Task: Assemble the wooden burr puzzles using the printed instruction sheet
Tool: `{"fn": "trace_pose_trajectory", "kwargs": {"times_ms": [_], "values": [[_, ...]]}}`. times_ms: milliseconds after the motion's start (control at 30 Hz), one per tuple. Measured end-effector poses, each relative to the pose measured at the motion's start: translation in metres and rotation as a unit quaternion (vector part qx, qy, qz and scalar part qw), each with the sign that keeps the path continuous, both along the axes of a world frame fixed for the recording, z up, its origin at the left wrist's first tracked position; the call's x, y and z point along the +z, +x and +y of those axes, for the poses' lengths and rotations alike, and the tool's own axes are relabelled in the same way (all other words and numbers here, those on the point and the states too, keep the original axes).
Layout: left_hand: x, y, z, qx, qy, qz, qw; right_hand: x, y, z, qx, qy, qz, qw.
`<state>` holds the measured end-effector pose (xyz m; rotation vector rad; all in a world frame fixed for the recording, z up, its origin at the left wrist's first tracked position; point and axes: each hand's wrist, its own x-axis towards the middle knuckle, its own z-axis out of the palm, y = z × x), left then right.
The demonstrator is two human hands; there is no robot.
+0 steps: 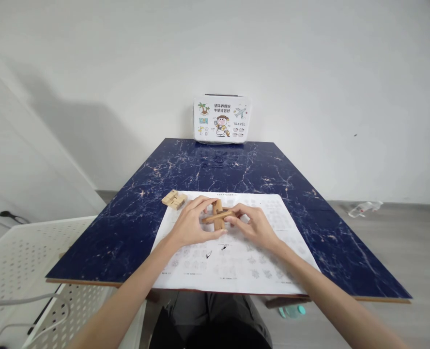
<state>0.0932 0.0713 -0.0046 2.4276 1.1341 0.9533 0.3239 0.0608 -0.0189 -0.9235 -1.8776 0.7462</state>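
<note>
Over a printed sheet [273,242], my left hand [191,225] curls its thumb and fingers around an upright notched wooden piece [219,224]. My right hand [254,226] pinches a slimmer wooden bar [213,218], which lies crosswise over the notched piece so the two form a cross. The right fingertips hide the bar's right end, and how the pieces fit together cannot be made out. Just below the hands, two small dark, shiny bits [209,254] rest on the paper. A cluster of pale wooden blocks [174,199] sits at the sheet's upper left corner.
A white case with cartoon prints [221,118] stands against the wall at the far edge of the blue marbled table [215,169]. To the left is a white perforated surface [19,242] with cables. A clear plastic item [364,209] lies on the floor at right.
</note>
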Motion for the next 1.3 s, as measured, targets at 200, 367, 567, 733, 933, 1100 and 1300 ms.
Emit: {"fn": "trace_pose_trajectory", "kwargs": {"times_ms": [200,367,567,733,933,1100,1300], "values": [[-0.001,0.000,0.000,0.005,-0.005,0.004,1.000,-0.004,0.001,0.001,-0.008,0.003,-0.008,1.000],[-0.002,0.000,0.000,-0.004,-0.012,-0.009,1.000,-0.004,0.000,-0.001,-0.002,-0.001,-0.010,1.000],[-0.001,-0.002,-0.001,-0.016,-0.026,-0.027,0.999,-0.006,-0.003,-0.001,-0.021,0.001,-0.031,0.999],[-0.001,-0.003,-0.002,-0.027,-0.037,-0.027,0.999,-0.006,-0.004,-0.003,-0.018,0.026,-0.082,0.996],[0.001,-0.002,-0.004,-0.026,-0.061,-0.028,0.997,0.000,0.002,-0.005,0.013,0.036,-0.084,0.996],[0.001,-0.007,0.000,-0.013,-0.061,-0.014,0.998,0.001,0.000,-0.010,0.057,0.022,-0.072,0.996],[-0.002,-0.008,0.003,0.000,-0.069,-0.024,0.997,0.002,-0.006,-0.013,0.039,-0.006,-0.042,0.998]]}}
